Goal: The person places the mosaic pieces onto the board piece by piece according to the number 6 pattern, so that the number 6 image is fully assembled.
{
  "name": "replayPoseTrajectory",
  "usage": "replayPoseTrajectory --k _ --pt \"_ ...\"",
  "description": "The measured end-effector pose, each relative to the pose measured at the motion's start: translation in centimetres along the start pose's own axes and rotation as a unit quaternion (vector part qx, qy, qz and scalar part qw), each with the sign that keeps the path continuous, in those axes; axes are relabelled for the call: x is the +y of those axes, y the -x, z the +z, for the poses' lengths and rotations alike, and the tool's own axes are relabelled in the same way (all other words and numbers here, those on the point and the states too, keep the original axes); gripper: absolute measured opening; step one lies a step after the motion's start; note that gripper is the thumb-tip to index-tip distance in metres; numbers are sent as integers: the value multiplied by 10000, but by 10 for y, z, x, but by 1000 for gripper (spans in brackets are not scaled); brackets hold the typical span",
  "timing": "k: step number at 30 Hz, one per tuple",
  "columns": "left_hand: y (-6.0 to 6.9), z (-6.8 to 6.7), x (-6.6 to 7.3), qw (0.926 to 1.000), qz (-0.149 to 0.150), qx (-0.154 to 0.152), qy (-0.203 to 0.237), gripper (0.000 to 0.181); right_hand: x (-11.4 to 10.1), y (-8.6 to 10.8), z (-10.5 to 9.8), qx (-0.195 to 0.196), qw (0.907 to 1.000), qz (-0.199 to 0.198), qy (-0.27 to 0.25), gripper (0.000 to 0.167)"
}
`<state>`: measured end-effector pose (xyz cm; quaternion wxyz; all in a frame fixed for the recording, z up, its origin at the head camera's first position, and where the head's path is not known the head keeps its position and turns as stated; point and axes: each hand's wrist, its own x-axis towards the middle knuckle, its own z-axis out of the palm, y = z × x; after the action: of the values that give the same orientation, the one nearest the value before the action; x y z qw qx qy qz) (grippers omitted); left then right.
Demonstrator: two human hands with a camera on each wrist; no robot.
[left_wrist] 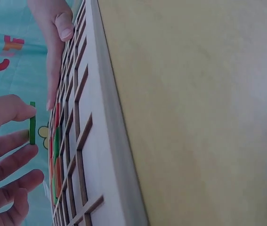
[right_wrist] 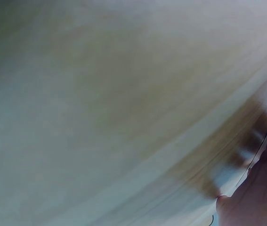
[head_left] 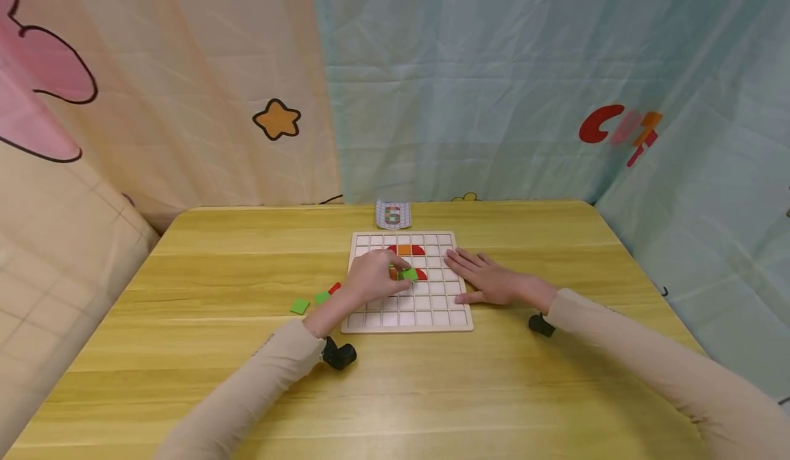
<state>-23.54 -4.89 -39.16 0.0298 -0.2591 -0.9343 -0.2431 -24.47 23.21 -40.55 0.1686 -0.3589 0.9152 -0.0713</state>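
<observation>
A white gridded board (head_left: pixel 389 319) lies on the table. My left hand (head_left: pixel 373 277) pinches a green square tile (head_left: pixel 409 274) between thumb and fingers, over the board's middle; in the left wrist view the tile (left_wrist: pixel 32 123) stands edge-on, apart from the board (left_wrist: pixel 100 94). On the board are an orange tile (head_left: pixel 404 249) with a red curved piece (head_left: pixel 418 249) beside it, and another red piece (head_left: pixel 422 275). My right hand (head_left: pixel 490 282) rests spread on the board's right edge; the right wrist view shows part of this hand (right_wrist: pixel 255 197). My left hand hides some tiles.
Left of the board lie a green tile (head_left: pixel 300 306), a second green tile (head_left: pixel 322 297) and a red piece (head_left: pixel 334 287), partly by my left forearm. A small card with a coloured pattern (head_left: pixel 392 214) lies behind the board on the wooden table (head_left: pixel 432 391). Curtains hang behind.
</observation>
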Motion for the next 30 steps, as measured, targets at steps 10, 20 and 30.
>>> replayPoseTrajectory --k 10,20,30 --pt "1 12 3 9997 118 -161 102 26 -4 1 -2 -71 10000 -10 21 85" --pt "-4 16 6 9990 378 -123 -192 24 -2 0 -1 2 10000 16 36 86" --pt "-4 18 7 9983 437 -259 -278 25 -3 0 -3 -47 9999 86 43 86"
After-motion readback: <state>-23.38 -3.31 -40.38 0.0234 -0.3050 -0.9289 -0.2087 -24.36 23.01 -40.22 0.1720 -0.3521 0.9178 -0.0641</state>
